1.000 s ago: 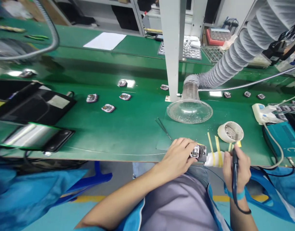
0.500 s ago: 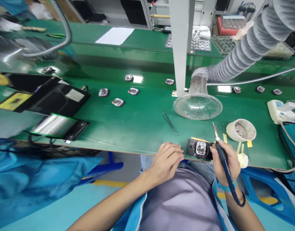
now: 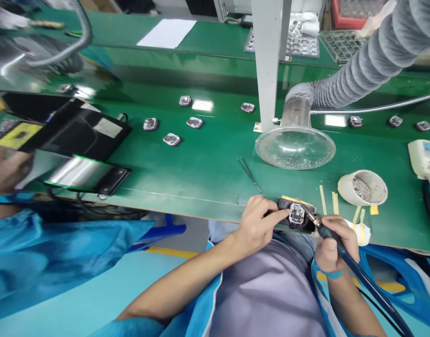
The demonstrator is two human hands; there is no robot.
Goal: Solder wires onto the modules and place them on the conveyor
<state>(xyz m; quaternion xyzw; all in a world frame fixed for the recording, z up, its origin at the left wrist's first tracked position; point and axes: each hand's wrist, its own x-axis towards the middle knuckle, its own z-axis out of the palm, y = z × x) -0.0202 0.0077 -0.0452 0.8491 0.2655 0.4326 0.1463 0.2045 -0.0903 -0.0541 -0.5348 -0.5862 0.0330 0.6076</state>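
The right hand's [image 3: 336, 245] fingers grip a soldering iron [image 3: 359, 270], tip beside a square module [image 3: 297, 214] on a black holder [image 3: 284, 204]; the left hand's [image 3: 255, 225] fingers reach the module's edge; whether gripping, I cannot tell. Beyond, tweezers [image 3: 250, 175] lie on the tabletop [image 3: 204, 173].

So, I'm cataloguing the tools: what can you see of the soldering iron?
The soldering iron has a slim metal front end and a smooth dark blue handle; its rear runs toward the picture's lower right. Held slanted in the right hand, it points its tip toward the small square silver-rimmed part in the black holder. Whether the tip touches that part is unclear.
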